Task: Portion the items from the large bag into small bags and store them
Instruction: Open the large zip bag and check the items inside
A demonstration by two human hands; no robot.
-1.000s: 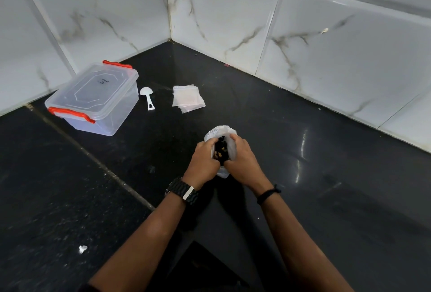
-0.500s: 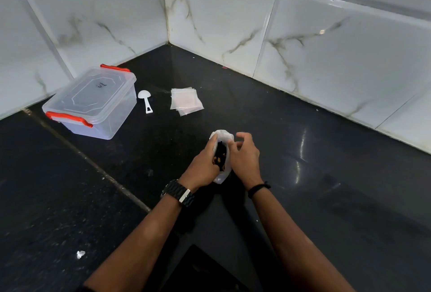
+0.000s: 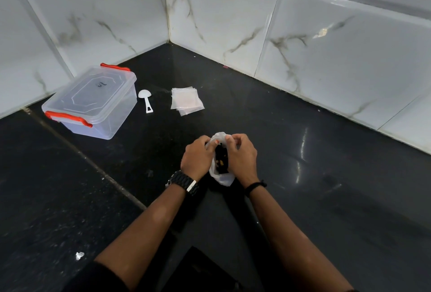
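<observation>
1. Between my two hands, on the black polished stone counter (image 3: pixel 303 198): one large white thin-plastic bag (image 3: pixel 222 178) holding small dark pieces with a few yellowish bits. It stands on the counter, mouth up, contents showing through the gap.
2. My left hand (image 3: pixel 197 160): fingers curled, pinching the left side of the bag's rim. A black link watch sits on that wrist.
3. My right hand (image 3: pixel 241 157): fingers curled, thumb and forefinger pinching the right side of the rim at the far end. A thin black band sits on that wrist.
4. Step in hand, as I judge it: working the mouth of the big bag open, the first stage of portioning. Nothing appears scooped or bagged yet.
5. Beyond my fingertips, well apart: a loose stack of small clear flat plastic bags (image 3: pixel 186 101), lying untouched.
6. Beyond and left of my left fingers: a small white plastic scoop (image 3: pixel 145 100), bowl away from me, just beside the box.
7. Further left: a clear rectangular plastic storage box with red clip handles (image 3: pixel 93 101), lid on.
8. Next move, by my reckoning: spread the rim wide enough to stay open, then free one hand to reach forward for the scoop or a small bag. The thin plastic may slump, so the other hand ought to keep hold.
</observation>
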